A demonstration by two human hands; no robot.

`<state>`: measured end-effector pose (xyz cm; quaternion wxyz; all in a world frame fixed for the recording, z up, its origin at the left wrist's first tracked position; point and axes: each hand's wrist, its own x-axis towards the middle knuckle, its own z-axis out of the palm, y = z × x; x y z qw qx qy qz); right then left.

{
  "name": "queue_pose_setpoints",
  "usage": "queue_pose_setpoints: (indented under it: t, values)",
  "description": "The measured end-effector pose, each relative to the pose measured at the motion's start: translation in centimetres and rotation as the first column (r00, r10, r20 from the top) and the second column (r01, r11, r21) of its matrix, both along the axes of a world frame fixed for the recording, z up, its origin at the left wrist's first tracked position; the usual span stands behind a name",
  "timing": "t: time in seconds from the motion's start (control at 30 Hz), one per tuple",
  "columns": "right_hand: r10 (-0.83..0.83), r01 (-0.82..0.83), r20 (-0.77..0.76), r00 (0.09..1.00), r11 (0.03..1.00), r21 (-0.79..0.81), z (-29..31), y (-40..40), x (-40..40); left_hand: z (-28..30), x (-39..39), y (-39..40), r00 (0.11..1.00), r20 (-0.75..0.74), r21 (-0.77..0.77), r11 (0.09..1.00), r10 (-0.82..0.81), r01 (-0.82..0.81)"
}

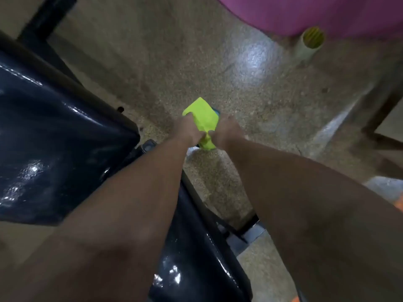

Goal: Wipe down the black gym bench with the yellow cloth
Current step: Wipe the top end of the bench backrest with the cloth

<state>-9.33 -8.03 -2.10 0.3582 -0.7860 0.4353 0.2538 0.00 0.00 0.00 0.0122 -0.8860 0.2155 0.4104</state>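
Note:
The yellow cloth (204,119) is bunched up and held in the air over the floor, just right of the bench. My left hand (187,130) grips its left side and my right hand (226,131) grips its right side, knuckles nearly touching. A bit of blue shows behind the cloth's right edge. The black gym bench (54,138) has a glossy padded top that fills the left of the view. A second pad section (196,258) runs down under my left forearm. Both forearms reach forward from the bottom of the frame.
Speckled stone floor (196,62) lies beyond the bench. A large pink rounded object (316,12) sits at the top right with a pale tube (309,44) below it. A dark frame leg (383,110) stands at the right, and black bench tubing (45,18) at the top left.

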Motion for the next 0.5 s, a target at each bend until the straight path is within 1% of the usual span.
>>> queue_pose_setpoints:
  t: [0.03,0.07,0.13,0.2,0.27,0.3,0.33,0.4,0.43,0.47,0.5]
  values:
    - [0.013,-0.013,-0.001,1.000,1.000,-0.028,0.2,-0.1,0.0,-0.5,-0.1,-0.1,0.999,0.014,-0.009,0.999,0.034,-0.034]
    - [0.015,-0.015,-0.006,1.000,0.998,-0.066,0.4,-0.3,0.2,-0.6,-0.1,-0.2,0.994,0.029,-0.025,0.995,0.101,-0.101]
    - [0.012,-0.012,-0.003,1.000,0.996,-0.093,1.0,-0.4,0.4,-0.4,-0.3,-0.5,0.981,0.013,-0.043,0.980,0.194,-0.193]
    - [-0.036,0.037,0.044,0.998,0.999,-0.028,2.0,-0.6,1.0,0.9,0.0,-0.9,0.974,-0.001,-0.074,0.971,0.227,-0.226]
    - [-0.164,0.157,0.132,0.978,0.986,0.061,3.7,-1.0,1.7,2.9,0.5,-0.9,0.967,-0.023,-0.117,0.960,0.253,-0.254]
    - [-0.254,0.235,0.174,0.951,0.965,0.119,5.1,-1.3,2.2,3.9,1.2,-0.9,0.957,-0.055,-0.133,0.948,0.285,-0.290]
    - [-0.352,0.315,0.210,0.912,0.930,0.191,6.9,-1.6,3.0,5.6,1.9,-1.0,0.940,-0.085,-0.146,0.929,0.331,-0.340]
    - [-0.543,0.440,0.289,0.788,0.826,0.352,11.6,-2.6,5.6,9.8,4.1,-1.7,0.892,-0.156,-0.206,0.869,0.424,-0.449]
    - [-0.619,0.476,0.320,0.717,0.770,0.425,14.5,-3.0,7.2,12.3,5.6,-2.1,0.854,-0.194,-0.251,0.817,0.483,-0.519]
    - [-0.672,0.488,0.347,0.654,0.725,0.486,17.5,-3.3,9.1,15.2,7.1,-2.5,0.800,-0.247,-0.293,0.745,0.547,-0.599]
    - [-0.697,0.482,0.382,0.607,0.705,0.521,20.8,-3.6,11.2,18.2,8.9,-2.7,0.751,-0.279,-0.344,0.668,0.598,-0.659]
